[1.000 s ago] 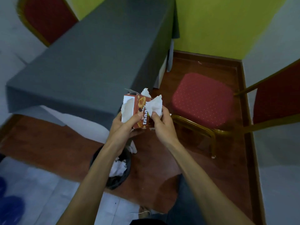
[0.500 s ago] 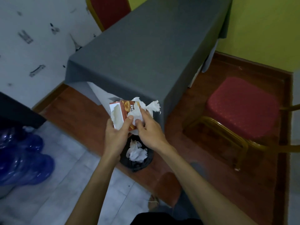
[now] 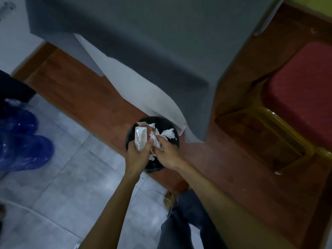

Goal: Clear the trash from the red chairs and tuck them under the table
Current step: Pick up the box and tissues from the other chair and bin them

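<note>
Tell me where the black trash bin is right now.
In the head view, the black trash bin sits on the floor at centre, under both hands, beside the hanging corner of the grey tablecloth.

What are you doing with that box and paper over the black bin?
A person is throwing rubbish away. The left hand holds a small torn carton, and the right hand grips crumpled white paper, both right above the black bin on the floor. Nothing has been let go yet. The red chair to the right looks clear on the part in view, but it still stands out from the grey-covered table, not tucked under.
</note>
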Action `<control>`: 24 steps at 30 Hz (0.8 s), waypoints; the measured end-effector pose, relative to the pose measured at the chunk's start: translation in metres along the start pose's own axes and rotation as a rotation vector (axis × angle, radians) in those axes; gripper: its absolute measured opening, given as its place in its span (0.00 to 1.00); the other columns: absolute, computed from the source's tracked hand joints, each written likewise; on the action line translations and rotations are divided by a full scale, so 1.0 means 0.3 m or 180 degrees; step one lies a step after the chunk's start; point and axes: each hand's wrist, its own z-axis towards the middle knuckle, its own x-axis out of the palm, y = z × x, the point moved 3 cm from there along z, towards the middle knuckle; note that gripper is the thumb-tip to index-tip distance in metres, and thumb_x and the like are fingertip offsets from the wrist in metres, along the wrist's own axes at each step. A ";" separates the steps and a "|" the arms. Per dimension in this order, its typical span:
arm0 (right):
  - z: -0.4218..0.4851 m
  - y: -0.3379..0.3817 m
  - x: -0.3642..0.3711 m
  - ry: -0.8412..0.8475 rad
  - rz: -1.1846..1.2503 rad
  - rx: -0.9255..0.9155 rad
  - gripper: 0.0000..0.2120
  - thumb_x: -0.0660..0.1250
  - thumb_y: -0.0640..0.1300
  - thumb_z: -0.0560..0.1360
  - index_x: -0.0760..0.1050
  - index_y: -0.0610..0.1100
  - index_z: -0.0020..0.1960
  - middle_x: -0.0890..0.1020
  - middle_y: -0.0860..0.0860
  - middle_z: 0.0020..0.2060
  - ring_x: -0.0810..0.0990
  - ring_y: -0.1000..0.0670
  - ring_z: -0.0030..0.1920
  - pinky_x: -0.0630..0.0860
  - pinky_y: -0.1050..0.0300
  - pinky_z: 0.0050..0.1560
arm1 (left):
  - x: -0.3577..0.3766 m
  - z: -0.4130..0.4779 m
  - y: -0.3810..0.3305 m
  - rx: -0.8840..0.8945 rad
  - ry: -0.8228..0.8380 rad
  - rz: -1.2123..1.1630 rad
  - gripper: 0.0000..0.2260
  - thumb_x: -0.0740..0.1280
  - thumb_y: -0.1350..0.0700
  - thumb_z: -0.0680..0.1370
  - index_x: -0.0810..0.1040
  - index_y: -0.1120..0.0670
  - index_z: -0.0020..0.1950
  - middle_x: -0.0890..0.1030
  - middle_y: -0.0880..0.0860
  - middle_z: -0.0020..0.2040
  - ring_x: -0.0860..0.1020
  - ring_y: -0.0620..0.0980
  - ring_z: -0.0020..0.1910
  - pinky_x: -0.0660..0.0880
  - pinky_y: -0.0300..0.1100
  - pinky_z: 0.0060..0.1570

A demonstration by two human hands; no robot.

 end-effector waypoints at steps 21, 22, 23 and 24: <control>-0.052 -0.315 -0.037 -0.0237 0.0063 0.0415 0.28 0.59 0.40 0.83 0.57 0.47 0.81 0.71 0.42 0.74 0.70 0.40 0.73 0.69 0.49 0.72 | 0.163 -0.073 0.120 0.0425 0.1140 0.1932 0.12 0.65 0.56 0.77 0.79 0.56 0.59 0.80 0.51 0.42 0.81 0.51 0.43 0.66 0.29 0.35; -0.123 -0.305 -0.075 -0.0356 0.0113 0.0409 0.28 0.58 0.40 0.83 0.57 0.46 0.81 0.69 0.44 0.76 0.69 0.41 0.75 0.67 0.49 0.74 | 0.181 -0.120 0.082 0.0539 0.1256 0.1988 0.10 0.65 0.58 0.77 0.80 0.57 0.56 0.79 0.51 0.41 0.79 0.48 0.40 0.66 0.27 0.35; -0.191 -0.297 -0.115 -0.0487 0.0160 0.0409 0.27 0.58 0.40 0.83 0.57 0.46 0.81 0.68 0.45 0.76 0.67 0.42 0.76 0.65 0.50 0.75 | 0.203 -0.168 0.044 0.0651 0.1369 0.2023 0.10 0.65 0.58 0.77 0.80 0.58 0.56 0.79 0.50 0.42 0.78 0.47 0.40 0.69 0.29 0.39; -0.261 -0.288 -0.158 -0.0611 0.0212 0.0430 0.27 0.59 0.41 0.83 0.57 0.46 0.81 0.68 0.45 0.77 0.67 0.42 0.76 0.64 0.49 0.76 | 0.230 -0.216 0.006 0.0741 0.1496 0.2046 0.10 0.65 0.58 0.77 0.80 0.59 0.57 0.80 0.50 0.46 0.78 0.46 0.44 0.73 0.35 0.45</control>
